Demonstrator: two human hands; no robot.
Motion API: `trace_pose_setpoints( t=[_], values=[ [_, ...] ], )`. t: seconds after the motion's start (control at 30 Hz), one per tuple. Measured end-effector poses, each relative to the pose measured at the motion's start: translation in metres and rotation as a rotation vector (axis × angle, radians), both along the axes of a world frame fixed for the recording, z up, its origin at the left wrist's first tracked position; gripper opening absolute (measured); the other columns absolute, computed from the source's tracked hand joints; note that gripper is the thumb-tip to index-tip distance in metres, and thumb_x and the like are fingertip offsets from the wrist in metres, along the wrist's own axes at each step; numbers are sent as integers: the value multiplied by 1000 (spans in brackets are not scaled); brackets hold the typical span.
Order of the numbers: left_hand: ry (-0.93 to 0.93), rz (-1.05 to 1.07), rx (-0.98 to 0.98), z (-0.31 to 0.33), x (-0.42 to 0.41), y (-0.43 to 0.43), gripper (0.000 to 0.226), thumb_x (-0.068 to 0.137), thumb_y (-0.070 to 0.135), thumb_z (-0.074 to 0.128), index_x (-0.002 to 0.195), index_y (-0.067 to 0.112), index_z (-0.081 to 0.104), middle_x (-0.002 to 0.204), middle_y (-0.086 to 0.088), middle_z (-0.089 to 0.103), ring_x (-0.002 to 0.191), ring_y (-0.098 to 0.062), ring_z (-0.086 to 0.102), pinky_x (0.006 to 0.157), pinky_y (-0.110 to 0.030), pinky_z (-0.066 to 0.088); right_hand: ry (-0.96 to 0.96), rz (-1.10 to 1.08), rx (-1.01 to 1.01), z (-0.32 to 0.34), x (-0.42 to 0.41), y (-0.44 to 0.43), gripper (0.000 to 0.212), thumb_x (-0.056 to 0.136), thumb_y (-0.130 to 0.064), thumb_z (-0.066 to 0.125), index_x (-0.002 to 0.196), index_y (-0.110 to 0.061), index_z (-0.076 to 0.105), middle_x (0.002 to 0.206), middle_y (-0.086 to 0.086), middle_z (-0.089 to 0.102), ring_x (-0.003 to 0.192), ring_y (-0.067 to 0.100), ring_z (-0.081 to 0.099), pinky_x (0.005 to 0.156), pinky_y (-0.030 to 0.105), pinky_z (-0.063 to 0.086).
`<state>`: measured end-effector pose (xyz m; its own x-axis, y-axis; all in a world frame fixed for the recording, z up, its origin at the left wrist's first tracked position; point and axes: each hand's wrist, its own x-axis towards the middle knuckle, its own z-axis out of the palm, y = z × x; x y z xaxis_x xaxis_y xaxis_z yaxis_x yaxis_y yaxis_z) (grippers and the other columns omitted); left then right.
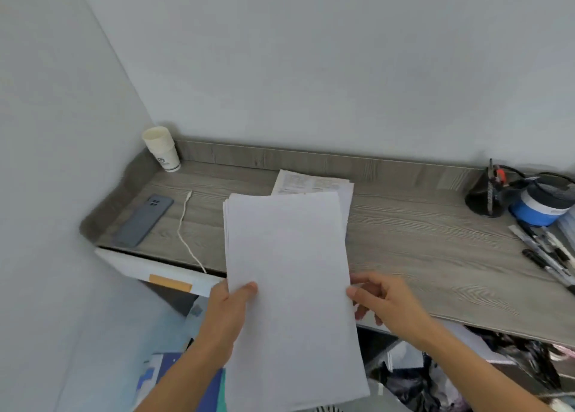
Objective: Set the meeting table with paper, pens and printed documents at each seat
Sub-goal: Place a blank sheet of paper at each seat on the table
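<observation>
Head view: both hands, left (231, 302) and right (381, 296), pinch blank paper stack (289, 281) mid-frame above table (420, 250). Likely sorting sheets; next, lay one beside printed documents (311, 183).

Two bare forearms are seen in the lower half of the view. The left forearm (193, 358) is extended from 7 o'clock toward 1 o'clock. The left hand (230, 310) is closed on the left edge of a stack of paper (289, 256), with the left thumb (247, 288) laid flat on top. The right forearm (460, 358) is extended from 5 o'clock toward 11 o'clock. The right hand (384, 299) is held at the stack's right edge, the right thumb (357, 293) pressed against it and the fingers curled beneath.
</observation>
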<state>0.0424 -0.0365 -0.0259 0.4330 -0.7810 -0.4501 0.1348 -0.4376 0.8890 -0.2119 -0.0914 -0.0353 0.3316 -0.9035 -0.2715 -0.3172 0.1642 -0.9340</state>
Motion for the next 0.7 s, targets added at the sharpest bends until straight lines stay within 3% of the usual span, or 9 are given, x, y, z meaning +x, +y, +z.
trace_pose_setpoints(
  t=[0.07, 0.17, 0.33, 0.5, 0.6, 0.7],
  values=[
    [-15, 125, 35, -6, 5, 22, 22, 92, 12, 57, 114, 14, 59, 103, -1, 67, 93, -20, 62, 82, -37, 49, 25, 71, -11, -7, 1, 0, 13, 92, -10, 63, 102, -13, 70, 74, 8, 76, 62, 20, 68, 47, 11, 43],
    [-49, 326, 56, -13, -3, 58, 15, 91, 8, 57, 103, 16, 61, 98, -1, 67, 85, -14, 61, 68, -30, 46, 62, 170, 3, -20, -3, -3, 11, 93, -16, 62, 100, -20, 69, 77, 2, 76, 68, 20, 71, 50, 10, 43],
    [-17, 660, 134, -26, -54, 131, 17, 90, 9, 59, 105, 16, 61, 103, -4, 68, 93, -24, 62, 85, -38, 45, 78, 385, 105, -38, -17, -6, 11, 92, -11, 63, 95, -19, 71, 74, 2, 75, 64, 8, 68, 54, 13, 46],
    [10, 933, 165, -21, -111, 215, 18, 92, 4, 55, 94, 19, 65, 93, 0, 71, 88, -21, 65, 71, -33, 49, 106, 583, 122, -49, -10, 11, 11, 92, -7, 63, 96, -13, 71, 72, 4, 75, 60, 12, 68, 49, 11, 45],
    [-3, 1123, 163, -14, -147, 268, 16, 93, 3, 54, 95, 12, 67, 78, 2, 75, 77, -18, 69, 64, -32, 50, 98, 756, 125, -47, 9, 41, 10, 92, -8, 62, 97, -12, 70, 76, 6, 75, 66, 20, 70, 50, 14, 48],
    [-17, 1283, 137, -5, -183, 318, 18, 93, 2, 52, 87, 11, 67, 65, 6, 75, 59, -8, 70, 59, -30, 49, 70, 968, 86, -39, 31, 87, 10, 91, -9, 64, 97, -14, 70, 76, 4, 75, 64, 14, 69, 50, 12, 46]
  ],
)
